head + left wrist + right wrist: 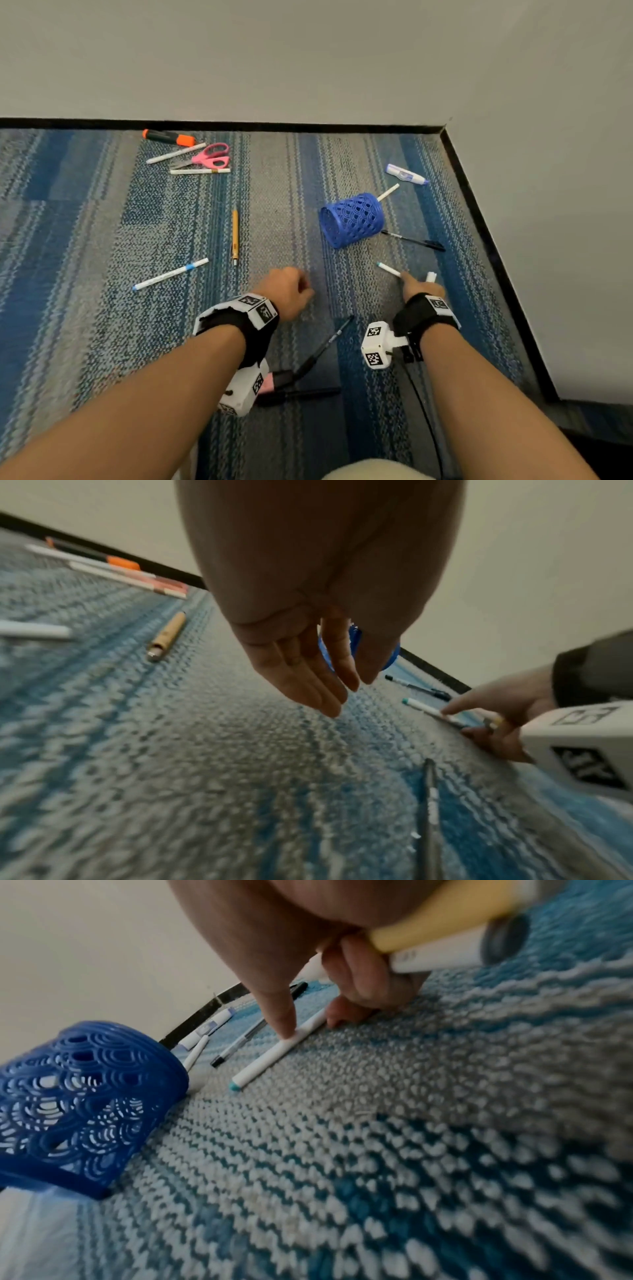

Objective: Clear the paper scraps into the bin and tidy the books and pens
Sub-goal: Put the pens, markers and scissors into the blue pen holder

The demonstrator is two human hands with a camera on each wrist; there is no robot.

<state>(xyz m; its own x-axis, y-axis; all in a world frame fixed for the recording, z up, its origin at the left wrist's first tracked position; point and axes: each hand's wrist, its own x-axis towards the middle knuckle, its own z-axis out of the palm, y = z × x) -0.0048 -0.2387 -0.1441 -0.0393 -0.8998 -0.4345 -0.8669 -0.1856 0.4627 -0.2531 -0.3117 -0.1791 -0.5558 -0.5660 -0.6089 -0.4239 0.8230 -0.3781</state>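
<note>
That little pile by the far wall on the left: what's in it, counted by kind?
White pens: 2
Pink scissors: 1
Orange and black marker: 1
Total: 4

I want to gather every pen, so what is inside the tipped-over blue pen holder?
A white pen sticks out of the blue pen holder, which lies on its side on the carpet. White shows through the lattice in the right wrist view; whether more lies inside cannot be told.
</note>
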